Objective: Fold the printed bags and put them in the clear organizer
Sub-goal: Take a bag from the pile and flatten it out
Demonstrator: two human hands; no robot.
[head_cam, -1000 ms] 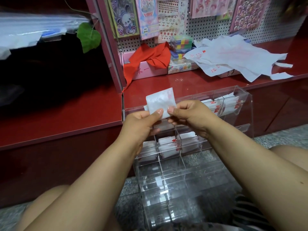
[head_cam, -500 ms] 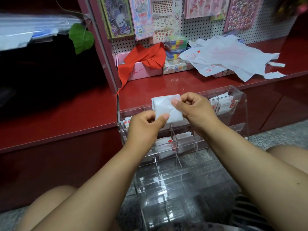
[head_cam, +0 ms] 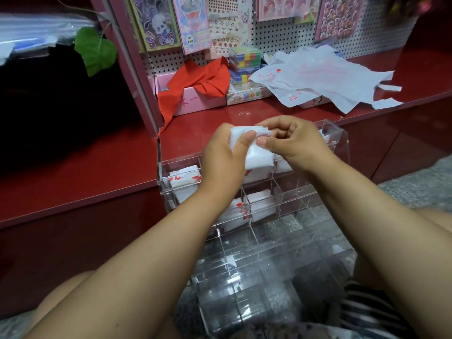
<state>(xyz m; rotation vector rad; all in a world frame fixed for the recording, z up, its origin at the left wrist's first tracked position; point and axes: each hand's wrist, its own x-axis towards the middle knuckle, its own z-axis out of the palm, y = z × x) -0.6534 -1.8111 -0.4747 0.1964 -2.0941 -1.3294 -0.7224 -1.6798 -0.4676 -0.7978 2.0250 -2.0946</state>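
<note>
- Left hand (head_cam: 223,159) fingers and right hand (head_cam: 292,140) fingers both grip one folded printed bag (head_cam: 256,152), thumbs pressed on its near face.
- Directly below the fingers: clear organizer (head_cam: 342,152), several compartments holding folded bags (head_cam: 184,178).
- Beyond the fingers: unfolded bags (head_cam: 318,77) on the red shelf (head_cam: 97,162).

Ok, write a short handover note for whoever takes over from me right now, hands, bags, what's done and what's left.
Left hand and right hand: both pinch one folded bag, held above the clear organizer's back row.
Done: folded bags already sit in several back and middle compartments.
Left: slot this bag in, then fold the loose printed bags heaped on the red shelf. The front compartments look unfilled.
</note>
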